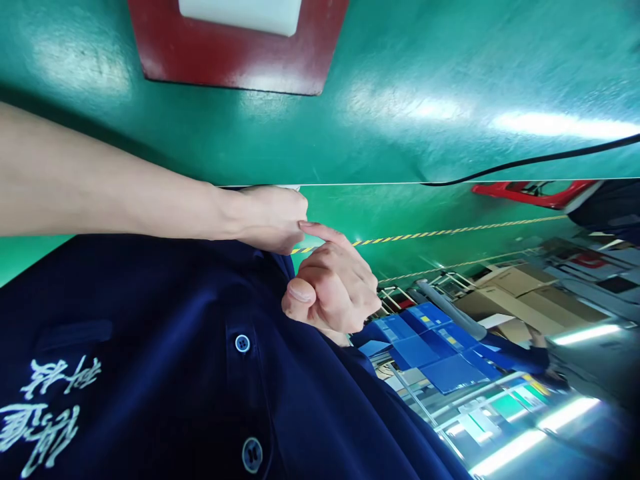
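Hands meet close in front of a dark blue shirt [150, 347] in the head view, which is tipped so that the shirt's white lettering reads upside down. The left hand [270, 217], on a bare forearm coming in from the left edge, is closed, knuckles up, and rests against the near edge of the green table [425, 87]. Its fingers fold out of sight, and a thin white sliver shows just above them at the table's edge; I cannot tell whether the hand grips it. The right hand [333, 287] is loosely curled with the thumb tucked alongside and only the index finger stretched out, its tip touching the left hand. It holds nothing that shows.

On the table, well away from both hands, lie a red tray [165, 47] carrying a white block [240, 13] and a black cable [525, 163]. Neither is touched, so by my judgement any work on the table has not begun. Blue boxes [430, 340] and cardboard boxes [520, 293] stand beyond the table.
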`<state>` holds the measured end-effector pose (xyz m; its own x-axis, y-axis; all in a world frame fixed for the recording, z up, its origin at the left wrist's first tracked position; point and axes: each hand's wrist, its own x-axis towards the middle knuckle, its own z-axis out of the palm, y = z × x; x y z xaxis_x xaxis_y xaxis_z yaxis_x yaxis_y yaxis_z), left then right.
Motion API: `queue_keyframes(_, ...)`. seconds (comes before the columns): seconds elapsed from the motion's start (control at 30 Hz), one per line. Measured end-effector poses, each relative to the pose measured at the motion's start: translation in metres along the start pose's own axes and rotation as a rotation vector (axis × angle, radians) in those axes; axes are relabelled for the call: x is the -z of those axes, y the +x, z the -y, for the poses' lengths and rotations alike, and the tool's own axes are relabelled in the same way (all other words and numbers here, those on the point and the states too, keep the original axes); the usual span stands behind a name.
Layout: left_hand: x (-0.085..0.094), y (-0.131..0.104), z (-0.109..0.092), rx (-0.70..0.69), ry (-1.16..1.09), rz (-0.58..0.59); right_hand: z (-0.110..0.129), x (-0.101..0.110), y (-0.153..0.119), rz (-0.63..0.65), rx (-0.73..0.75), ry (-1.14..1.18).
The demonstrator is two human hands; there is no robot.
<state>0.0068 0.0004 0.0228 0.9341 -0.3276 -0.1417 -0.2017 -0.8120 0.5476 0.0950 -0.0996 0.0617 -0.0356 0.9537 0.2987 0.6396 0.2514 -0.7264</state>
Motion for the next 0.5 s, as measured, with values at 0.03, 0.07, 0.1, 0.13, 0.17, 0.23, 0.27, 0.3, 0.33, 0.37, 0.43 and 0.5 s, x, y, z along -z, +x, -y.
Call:
queue_keyframes(0.03, 0.0015, -0.0003, 0.0001, -0.041, 0.064, 0.062, -0.0001, 0.0002, 0.0007, 0.007, 0.002, 0.001)
queue_keyframes(0.07, 0.0026, -0.0005, 0.0002, -0.067, 0.11, 0.099, -0.0003, 0.0004, 0.0011, 0.011, 0.003, 0.0)
queue_keyframes(0.1, 0.0031, -0.0005, 0.0003, -0.074, 0.128, 0.106, -0.0005, 0.0004, 0.0014, 0.015, 0.005, 0.0)
queue_keyframes(0.13, 0.0031, -0.0004, 0.0003, -0.067, 0.125, 0.092, -0.0007, 0.0004, 0.0014, 0.016, 0.006, 0.001)
queue_keyframes(0.17, 0.0027, -0.0002, 0.0004, -0.067, 0.125, 0.091, -0.0008, 0.0004, 0.0013, 0.017, 0.007, 0.002)
queue_keyframes(0.23, 0.0016, 0.0004, 0.0004, -0.067, 0.123, 0.098, -0.0009, 0.0004, 0.0009, 0.018, 0.0, 0.006)
queue_keyframes(0.27, 0.0013, 0.0007, 0.0005, -0.07, 0.121, 0.105, -0.0009, 0.0005, 0.0008, 0.02, -0.002, 0.01)
queue_keyframes(0.3, 0.0011, 0.0009, 0.0005, -0.073, 0.116, 0.114, -0.0007, 0.0008, 0.0009, 0.022, -0.006, 0.014)
queue_keyframes(0.33, 0.0012, 0.0011, 0.0006, -0.076, 0.111, 0.12, -0.0005, 0.0013, 0.0013, 0.028, -0.009, 0.016)
queue_keyframes(0.37, 0.0011, 0.0011, 0.0007, -0.079, 0.106, 0.121, -0.0003, 0.002, 0.0018, 0.037, -0.009, 0.017)
queue_keyframes(0.43, 0.0001, 0.0011, 0.0008, -0.084, 0.116, 0.143, 0.0001, 0.0034, 0.0029, 0.055, 0.004, 0.024)
queue_keyframes(0.5, -0.0029, 0.0006, 0.0004, -0.044, 0.066, 0.089, 0.0004, 0.0044, 0.0037, 0.057, 0.016, 0.033)
